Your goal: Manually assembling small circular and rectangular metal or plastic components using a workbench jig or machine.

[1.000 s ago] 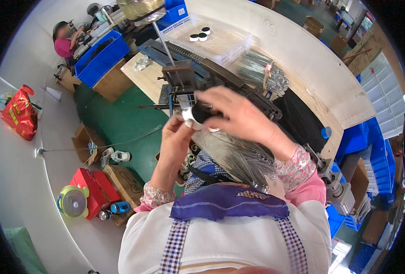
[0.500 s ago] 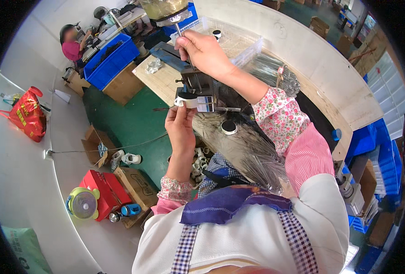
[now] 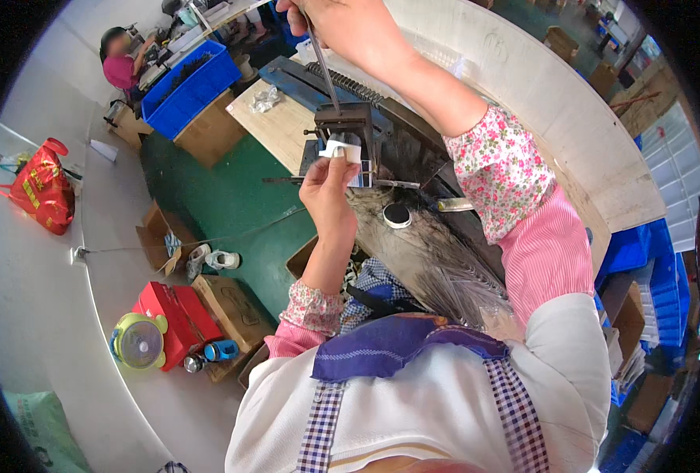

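Observation:
My left hand (image 3: 331,193) pinches a small white round piece (image 3: 343,150) between thumb and fingers, right at the front of a dark metal press block (image 3: 345,118). A small printed card (image 3: 361,175) shows just below that piece. My right hand (image 3: 350,30) is raised at the top edge, its fingers curled round a slanting metal lever (image 3: 323,69) that runs down to the press. Part of this hand is cut off by the frame. Another white round piece with a black top (image 3: 397,215) lies on the bench, apart from both hands.
A bundle of thin grey strands (image 3: 464,276) covers the near bench. Crumpled clear plastic (image 3: 265,100) sits at the bench's left corner. A white partition (image 3: 555,102) borders the far side. Beyond a blue bin (image 3: 192,91), another person (image 3: 119,63) sits working.
My right hand has moved up and away with the lever. My left hand has risen slightly to the right, and its white piece is now tilted. The yellowish container above has left view.

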The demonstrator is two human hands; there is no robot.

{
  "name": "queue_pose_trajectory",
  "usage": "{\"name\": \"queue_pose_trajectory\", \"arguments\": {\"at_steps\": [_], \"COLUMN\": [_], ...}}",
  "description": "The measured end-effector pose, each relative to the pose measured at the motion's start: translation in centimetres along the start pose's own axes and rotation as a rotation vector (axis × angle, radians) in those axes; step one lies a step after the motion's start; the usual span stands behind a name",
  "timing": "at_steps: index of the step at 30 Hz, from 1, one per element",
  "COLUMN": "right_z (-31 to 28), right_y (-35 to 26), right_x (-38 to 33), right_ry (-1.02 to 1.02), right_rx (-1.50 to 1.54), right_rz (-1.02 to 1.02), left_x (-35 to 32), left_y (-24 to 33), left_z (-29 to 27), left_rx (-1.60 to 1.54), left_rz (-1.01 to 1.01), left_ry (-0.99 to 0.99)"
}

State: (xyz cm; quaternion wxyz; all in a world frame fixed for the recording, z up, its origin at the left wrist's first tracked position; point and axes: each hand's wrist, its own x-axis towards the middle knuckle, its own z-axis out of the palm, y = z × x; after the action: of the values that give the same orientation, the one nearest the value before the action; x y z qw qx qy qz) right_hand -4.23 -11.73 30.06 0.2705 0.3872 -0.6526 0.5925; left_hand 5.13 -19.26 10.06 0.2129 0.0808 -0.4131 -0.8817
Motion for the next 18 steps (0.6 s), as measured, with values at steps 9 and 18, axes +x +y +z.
{"name": "queue_pose_trajectory", "arguments": {"at_steps": [9, 18], "right_z": [0.6, -2.2], "right_y": [1.2, -0.2], "right_x": [-2.6, -5.2], "right_ry": [-0.023, -0.098], "right_rx": [-0.055, 0.06], "right_rz": [0.062, 0.164], "left_x": [-0.3, -0.7], "left_y": [-0.5, -0.9], "left_z": [0.9, 1.4], "left_rx": [0.184, 0.167], "left_rz": [0.037, 0.011], "left_ry": [0.061, 0.054]}}
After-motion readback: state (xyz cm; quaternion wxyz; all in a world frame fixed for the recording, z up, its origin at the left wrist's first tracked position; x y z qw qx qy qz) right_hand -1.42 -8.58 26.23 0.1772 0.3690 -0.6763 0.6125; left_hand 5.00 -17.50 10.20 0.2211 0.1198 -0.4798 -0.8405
